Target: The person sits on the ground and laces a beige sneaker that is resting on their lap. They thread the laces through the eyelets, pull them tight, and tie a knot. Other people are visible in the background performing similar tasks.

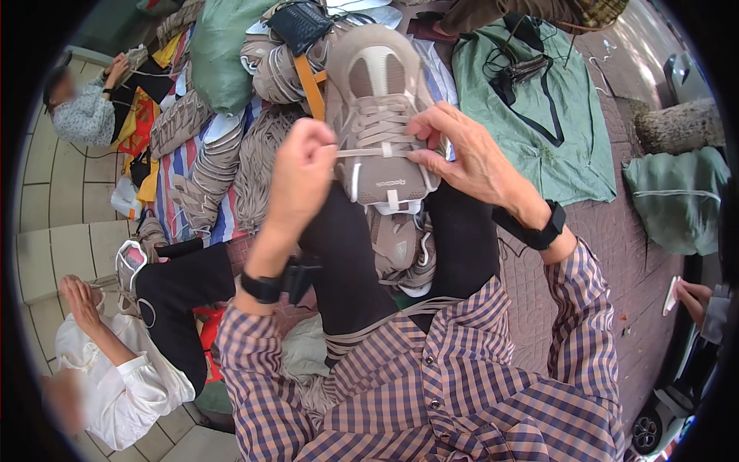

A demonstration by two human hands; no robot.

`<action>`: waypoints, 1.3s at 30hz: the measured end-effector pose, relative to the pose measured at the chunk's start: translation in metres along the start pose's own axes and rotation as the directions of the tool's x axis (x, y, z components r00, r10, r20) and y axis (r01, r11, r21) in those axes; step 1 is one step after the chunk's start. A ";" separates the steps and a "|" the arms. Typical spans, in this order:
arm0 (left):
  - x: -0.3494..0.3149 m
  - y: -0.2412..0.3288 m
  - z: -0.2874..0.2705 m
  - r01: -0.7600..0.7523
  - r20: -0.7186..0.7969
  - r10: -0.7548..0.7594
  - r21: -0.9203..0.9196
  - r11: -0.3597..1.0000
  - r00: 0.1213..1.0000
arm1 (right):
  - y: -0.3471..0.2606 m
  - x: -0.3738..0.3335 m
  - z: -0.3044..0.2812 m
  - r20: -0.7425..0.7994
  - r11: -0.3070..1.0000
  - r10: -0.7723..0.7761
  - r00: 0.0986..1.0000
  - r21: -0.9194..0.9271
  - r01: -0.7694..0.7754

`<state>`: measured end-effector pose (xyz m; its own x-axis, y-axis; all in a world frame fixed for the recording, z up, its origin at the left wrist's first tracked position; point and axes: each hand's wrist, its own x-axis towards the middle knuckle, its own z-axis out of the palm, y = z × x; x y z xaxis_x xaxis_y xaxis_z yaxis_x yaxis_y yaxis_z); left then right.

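A taupe-grey sneaker [379, 171] rests across my knees, toe pointing away and tongue toward me. Its flat shoelace [358, 152] criss-crosses the eyelets, and one stretch runs sideways through the tongue's loop. At the sneaker's left side, my left hand [299, 185] is closed in a pinch on that lace, drawing it out level. My right hand [469, 154] is bent over the right eyelet edge, thumb and forefinger closed around the lace there; the exact grip is partly hidden. Between my thighs, below the sneaker, sit more grey shoes [400, 250].
Ahead on the left lie a bundle of loose laces [265, 158], stacked grey shoe parts [208, 173] and a green sack [222, 58]. A green sheet [539, 115] covers ground at right. Two people sit at left; a person's hand [695, 300] shows at far right.
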<state>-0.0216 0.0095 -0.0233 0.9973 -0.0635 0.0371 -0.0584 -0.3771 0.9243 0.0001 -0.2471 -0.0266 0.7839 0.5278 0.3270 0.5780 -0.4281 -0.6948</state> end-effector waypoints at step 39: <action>-0.287 -0.261 -0.212 -0.306 -0.447 -0.768 -0.891 0.335 0.459 | 0.230 -0.303 -0.171 -0.401 0.317 0.901 0.164 0.868 0.382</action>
<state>-0.2833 0.3224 -0.1946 0.5223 0.6733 -0.5234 -0.2852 0.7163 0.6368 -0.0657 -0.6310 -0.1757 0.7404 -0.5936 -0.3154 0.2856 0.7026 -0.6518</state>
